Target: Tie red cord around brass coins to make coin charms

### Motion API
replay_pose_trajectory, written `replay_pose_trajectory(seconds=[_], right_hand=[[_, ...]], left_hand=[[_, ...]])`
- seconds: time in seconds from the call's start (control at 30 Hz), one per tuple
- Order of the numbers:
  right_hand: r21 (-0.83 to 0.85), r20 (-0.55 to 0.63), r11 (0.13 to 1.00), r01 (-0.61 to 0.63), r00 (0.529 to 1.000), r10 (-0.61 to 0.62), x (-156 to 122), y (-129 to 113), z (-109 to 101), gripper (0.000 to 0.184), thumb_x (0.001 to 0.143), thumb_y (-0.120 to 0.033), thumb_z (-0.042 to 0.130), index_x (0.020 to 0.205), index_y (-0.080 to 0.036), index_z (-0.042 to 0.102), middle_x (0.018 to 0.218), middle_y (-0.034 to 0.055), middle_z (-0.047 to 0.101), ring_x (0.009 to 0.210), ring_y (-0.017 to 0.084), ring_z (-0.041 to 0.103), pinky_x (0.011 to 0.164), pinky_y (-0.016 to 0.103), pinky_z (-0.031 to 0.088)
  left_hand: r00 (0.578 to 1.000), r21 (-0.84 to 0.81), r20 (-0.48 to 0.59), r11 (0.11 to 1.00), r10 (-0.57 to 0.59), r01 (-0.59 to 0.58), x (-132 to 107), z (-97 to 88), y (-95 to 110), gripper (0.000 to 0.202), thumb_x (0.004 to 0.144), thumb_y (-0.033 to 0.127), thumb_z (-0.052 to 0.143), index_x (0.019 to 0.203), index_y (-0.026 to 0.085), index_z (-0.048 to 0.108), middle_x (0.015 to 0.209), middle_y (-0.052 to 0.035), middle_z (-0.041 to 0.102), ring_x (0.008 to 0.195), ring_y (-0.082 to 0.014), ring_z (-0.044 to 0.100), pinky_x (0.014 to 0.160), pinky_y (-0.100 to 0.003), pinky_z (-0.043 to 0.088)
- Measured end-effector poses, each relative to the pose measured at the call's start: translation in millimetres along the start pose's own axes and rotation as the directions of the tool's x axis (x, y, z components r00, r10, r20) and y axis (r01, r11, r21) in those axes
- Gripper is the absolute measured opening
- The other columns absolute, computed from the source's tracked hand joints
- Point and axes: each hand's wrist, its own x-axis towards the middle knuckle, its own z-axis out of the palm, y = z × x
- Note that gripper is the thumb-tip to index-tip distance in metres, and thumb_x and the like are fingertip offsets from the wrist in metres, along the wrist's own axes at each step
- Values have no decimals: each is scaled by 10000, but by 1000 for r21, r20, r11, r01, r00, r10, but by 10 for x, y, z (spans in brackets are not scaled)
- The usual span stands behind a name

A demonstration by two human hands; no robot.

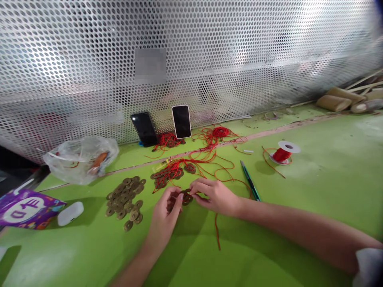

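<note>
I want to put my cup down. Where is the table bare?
Bare table lies right of the red spool, and along the near edge below the coin pile. It is crowded from the coin pile to the green pen, where the left hand and right hand hold the strung coins amid red cord.

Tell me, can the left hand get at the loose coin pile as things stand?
Probably yes. The left hand lies just beside the coin pile, with only bare green table between, though it is pinching corded coins.

Coins [125, 201]: dull brass-look metal. Cord [220, 131]: red fibre, matt. Table [299, 191]: green, matt, smooth. Back panel [239, 59]: perf. sheet metal, shiny. Bag [80, 159]: clear plastic, glossy.
</note>
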Motion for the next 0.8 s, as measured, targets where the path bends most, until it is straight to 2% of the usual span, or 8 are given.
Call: replay_pose_trajectory(seconds=[0.17, 0.3, 0.53, 0.67, 0.8], right_hand=[[34, 20, 999, 7, 1000, -7, 1, -38, -13, 105, 873, -156, 491, 937, -189, 567, 1031, 57, 624, 892, 131, 630, 797, 231, 502], [15, 9, 1000, -25, 1000, 25, 3, -88, -29, 112, 865, -150, 483, 932, -180, 568, 985, 58, 620, 868, 142, 625, 769, 236, 498], [-21, 27, 998, -63, 998, 64, -18, -85, 22, 113, 872, -160, 479, 963, -190, 540, 835, 21, 664, 626, 108, 611, 591, 196, 444], [11, 31, 995, -99, 995, 98, -20, -82, 40, 76, 871, -168, 488, 933, -184, 528, 738, 10, 658, 558, 102, 590, 542, 186, 426], [4, 19, 997, -83, 996, 83, -16, -83, 31, 57, 868, -172, 489, 911, -183, 524, 694, 6, 643, 548, 102, 583, 528, 181, 421]], left_hand=[[997, 55, 74, 998, -4, 0, -5, 1, 10, 245, 832, 433, 528, 872, 197, 583, 731, -1, 621, 612, -146, 567, 551, -237, 433], [999, 68, 47, 998, 10, -13, -15, 1, 20, 231, 833, 423, 527, 842, 197, 574, 708, 2, 617, 613, -150, 570, 534, -232, 419], [1000, 76, 30, 997, -2, 0, -35, 2, 63, 230, 829, 423, 528, 837, 198, 574, 695, -2, 607, 624, -157, 571, 508, -230, 400], [1000, 72, 29, 997, -12, 10, -32, 7, 61, 234, 826, 429, 527, 844, 199, 568, 669, 10, 584, 574, -142, 541, 493, -225, 387], [999, 33, 41, 999, -17, 15, -24, 12, 39, 253, 833, 446, 519, 853, 196, 557, 632, 29, 544, 522, -123, 506, 476, -217, 377]])
